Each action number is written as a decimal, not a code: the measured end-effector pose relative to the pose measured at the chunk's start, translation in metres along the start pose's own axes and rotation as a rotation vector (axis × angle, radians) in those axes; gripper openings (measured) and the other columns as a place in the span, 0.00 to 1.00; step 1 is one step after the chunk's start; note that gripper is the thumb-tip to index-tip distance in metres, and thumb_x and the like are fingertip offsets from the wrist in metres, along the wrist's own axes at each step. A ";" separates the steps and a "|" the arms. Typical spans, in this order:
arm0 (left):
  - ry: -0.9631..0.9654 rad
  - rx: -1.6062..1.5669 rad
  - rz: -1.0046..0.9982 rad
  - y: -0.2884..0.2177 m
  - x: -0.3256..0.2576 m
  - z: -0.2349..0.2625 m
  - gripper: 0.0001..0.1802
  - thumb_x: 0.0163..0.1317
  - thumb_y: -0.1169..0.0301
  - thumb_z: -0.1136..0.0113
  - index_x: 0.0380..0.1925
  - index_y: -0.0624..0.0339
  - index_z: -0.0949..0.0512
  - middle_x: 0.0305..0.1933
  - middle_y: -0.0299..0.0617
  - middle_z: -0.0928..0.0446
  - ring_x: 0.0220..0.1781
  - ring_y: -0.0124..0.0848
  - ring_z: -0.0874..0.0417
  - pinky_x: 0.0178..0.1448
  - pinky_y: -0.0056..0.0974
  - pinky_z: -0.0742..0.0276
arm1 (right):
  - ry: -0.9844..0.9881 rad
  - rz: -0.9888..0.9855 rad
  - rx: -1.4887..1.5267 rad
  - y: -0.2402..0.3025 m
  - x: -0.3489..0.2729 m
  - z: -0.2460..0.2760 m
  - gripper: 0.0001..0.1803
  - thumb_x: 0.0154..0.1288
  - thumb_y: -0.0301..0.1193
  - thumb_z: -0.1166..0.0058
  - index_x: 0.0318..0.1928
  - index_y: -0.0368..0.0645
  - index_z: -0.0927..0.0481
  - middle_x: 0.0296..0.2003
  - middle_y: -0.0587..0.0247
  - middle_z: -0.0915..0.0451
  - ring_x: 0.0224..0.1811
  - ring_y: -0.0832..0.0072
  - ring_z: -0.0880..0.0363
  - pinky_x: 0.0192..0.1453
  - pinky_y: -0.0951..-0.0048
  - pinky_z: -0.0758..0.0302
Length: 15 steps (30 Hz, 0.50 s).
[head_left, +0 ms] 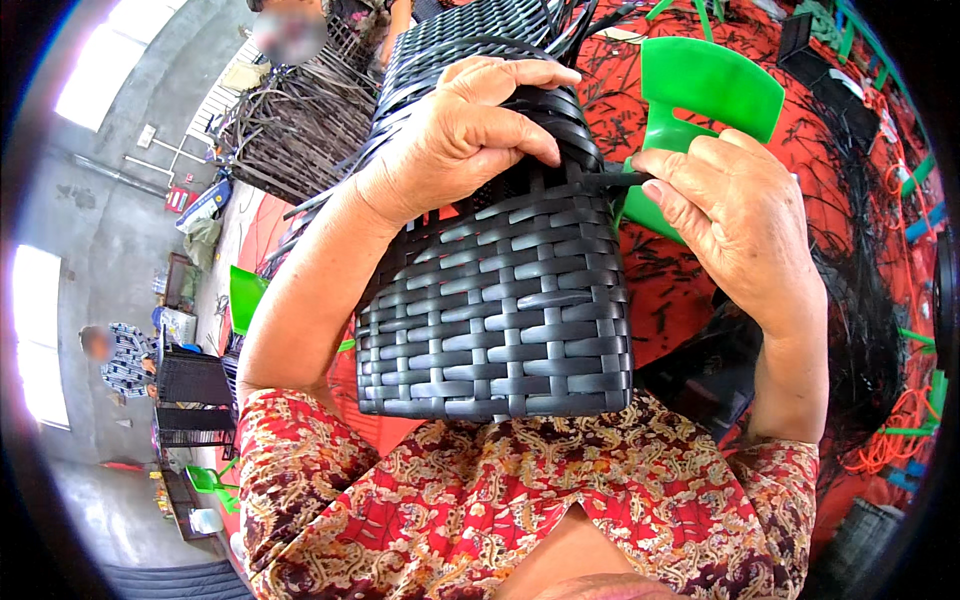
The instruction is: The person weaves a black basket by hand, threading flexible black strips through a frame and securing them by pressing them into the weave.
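A black woven basket (495,320) of flat plastic strips stands against me in the middle, its checked weave facing up to the camera. My left hand (455,135) lies across its upper edge, with forefinger and thumb stretched apart over curving strips; the other fingers are partly hidden. To the right, my right hand (735,200) pinches the end of a black plastic strip (622,180) between thumb and forefinger. That strip runs out from the basket's upper right corner. Behind my left hand, more black weaving (465,35) with loose strip ends reaches away from me.
A green plastic chair (715,85) stands just beyond my right hand. Bundled dark strips (290,130) lie at the far left, and cut scraps litter the red floor (655,285). Black strands (860,330) pile up at right. Another person (125,360) is at the left, one more at the top.
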<state>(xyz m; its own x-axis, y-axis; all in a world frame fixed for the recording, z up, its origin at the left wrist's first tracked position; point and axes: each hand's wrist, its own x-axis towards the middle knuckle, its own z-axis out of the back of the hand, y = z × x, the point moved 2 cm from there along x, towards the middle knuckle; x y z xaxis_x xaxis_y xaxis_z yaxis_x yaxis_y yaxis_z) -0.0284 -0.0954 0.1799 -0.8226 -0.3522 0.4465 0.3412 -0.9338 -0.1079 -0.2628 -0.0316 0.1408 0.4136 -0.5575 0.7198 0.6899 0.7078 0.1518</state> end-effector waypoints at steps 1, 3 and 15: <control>-0.008 0.009 -0.010 0.001 0.000 -0.001 0.13 0.42 0.83 0.40 0.27 0.54 0.16 0.58 0.47 0.24 0.60 0.41 0.25 0.65 0.41 0.35 | 0.019 0.004 -0.017 0.001 0.002 0.003 0.09 0.59 0.35 0.41 0.36 0.45 0.17 0.24 0.62 0.26 0.30 0.63 0.26 0.34 0.63 0.29; -0.025 0.017 -0.016 0.000 -0.001 -0.003 0.13 0.42 0.83 0.40 0.27 0.54 0.16 0.57 0.46 0.23 0.59 0.41 0.25 0.63 0.41 0.34 | 0.063 0.019 -0.055 0.003 0.004 0.006 0.09 0.58 0.35 0.41 0.35 0.45 0.17 0.24 0.63 0.26 0.30 0.63 0.26 0.34 0.63 0.29; -0.057 0.113 -0.038 -0.006 -0.005 -0.003 0.11 0.41 0.77 0.38 0.29 0.53 0.16 0.59 0.43 0.25 0.56 0.39 0.24 0.60 0.43 0.35 | 0.176 0.131 -0.209 0.009 0.016 0.008 0.06 0.57 0.35 0.40 0.31 0.47 0.20 0.22 0.64 0.28 0.28 0.65 0.27 0.33 0.63 0.28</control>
<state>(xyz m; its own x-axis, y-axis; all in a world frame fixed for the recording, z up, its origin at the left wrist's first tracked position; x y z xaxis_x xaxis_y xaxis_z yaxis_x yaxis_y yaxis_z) -0.0279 -0.0885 0.1753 -0.8096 -0.3098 0.4986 0.3625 -0.9319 0.0097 -0.2548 -0.0307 0.1591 0.5913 -0.5464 0.5931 0.7233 0.6846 -0.0904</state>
